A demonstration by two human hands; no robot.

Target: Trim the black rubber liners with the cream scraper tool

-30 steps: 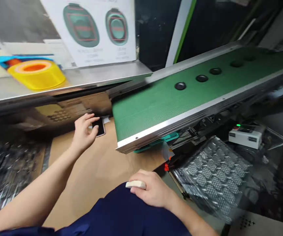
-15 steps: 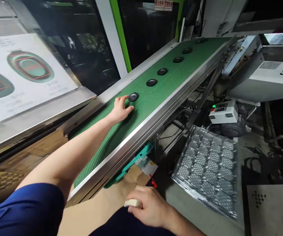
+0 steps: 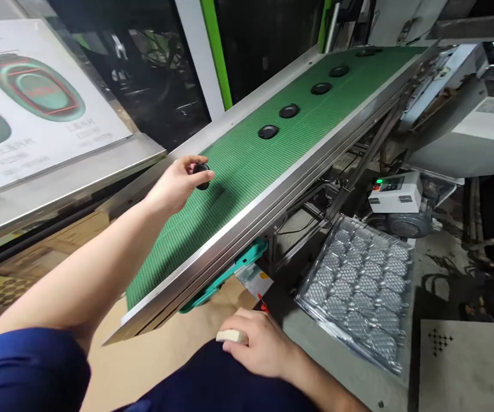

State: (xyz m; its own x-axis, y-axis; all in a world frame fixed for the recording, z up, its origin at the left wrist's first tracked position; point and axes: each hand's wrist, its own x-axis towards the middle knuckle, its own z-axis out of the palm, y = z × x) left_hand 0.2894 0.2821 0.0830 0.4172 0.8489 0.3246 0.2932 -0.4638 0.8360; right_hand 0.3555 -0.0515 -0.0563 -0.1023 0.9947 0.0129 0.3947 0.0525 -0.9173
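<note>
Thumb [image 3: 202, 177] and fingers [image 3: 194, 159] of the left hand [image 3: 177, 180] are clamped on a black disc [image 3: 202, 167], tilted up on edge over the near half of a green ribbed conveyor belt [image 3: 230, 203]. Farther up the belt, a row of similar black pieces [image 3: 268, 132] lies flat, apart from the hand; the farthest look too small and dim to count surely. The right hand [image 3: 259, 344], low in front of dark blue clothing [image 3: 212, 380], has its thumb and fingers closed around a cream-coloured block [image 3: 231, 336]. To the right of the belt lies clear moulded plastic traying [image 3: 358, 286], near a pale control box [image 3: 397, 197] with a green light [image 3: 379, 181]. On the left, a printed sheet [image 3: 36, 103] stands above a metal ledge [image 3: 144, 151].
</note>
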